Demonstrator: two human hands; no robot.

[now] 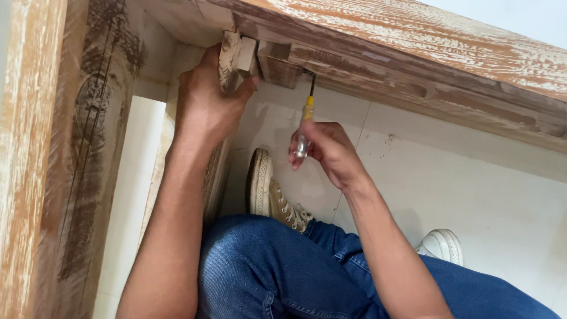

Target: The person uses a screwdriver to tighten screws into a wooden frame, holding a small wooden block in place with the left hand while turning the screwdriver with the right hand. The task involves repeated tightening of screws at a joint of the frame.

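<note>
Under the whitewashed table (413,35), left hand (204,106) clamps a wood block (239,56) against the frame while right hand (328,150) grips a screwdriver (306,118), tip up at the rail; probably mid-fastening, needing steady upward pressure.

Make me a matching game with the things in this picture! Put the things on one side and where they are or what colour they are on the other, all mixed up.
Things:
1. screwdriver
2. small wooden block
3. jeans
4. beige sneaker

Places and colours:
A. blue, over the person's legs
B. on the white tiled floor, sole on edge
C. in the right hand, tip up against the wooden rail
D. gripped by the left hand up in the frame's corner

Pairs: 1-C, 2-D, 3-A, 4-B
</note>
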